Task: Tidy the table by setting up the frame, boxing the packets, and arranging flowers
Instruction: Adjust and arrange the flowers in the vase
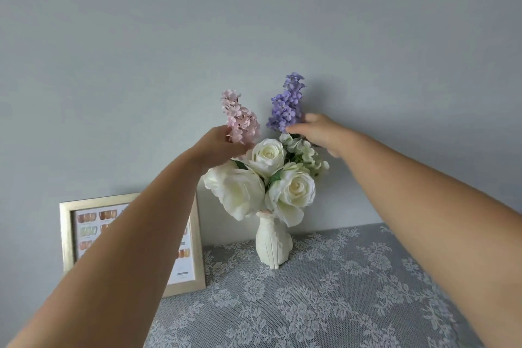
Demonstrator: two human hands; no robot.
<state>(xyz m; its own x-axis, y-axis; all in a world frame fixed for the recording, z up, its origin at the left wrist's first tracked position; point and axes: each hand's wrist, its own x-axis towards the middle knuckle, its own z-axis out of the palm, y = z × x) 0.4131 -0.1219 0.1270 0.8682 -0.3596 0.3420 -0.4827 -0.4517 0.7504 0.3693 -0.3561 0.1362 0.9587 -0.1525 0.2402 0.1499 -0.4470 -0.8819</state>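
A white ribbed vase (272,243) stands on the lace-covered table (324,291) against the wall. It holds several cream roses (267,154), a pale green sprig (309,154), a pink flower spike (241,118) and a purple flower spike (286,104). My left hand (223,145) pinches the base of the pink spike. My right hand (319,131) grips the lower end of the purple spike, with the fingers partly hidden behind the blooms. A gold-edged picture frame (66,234) stands upright at the left, half covered by my left forearm.
A plain grey-blue wall (254,22) rises directly behind the vase and frame. The grey lace tablecloth spreads to the right and toward me. No packets or box are in view.
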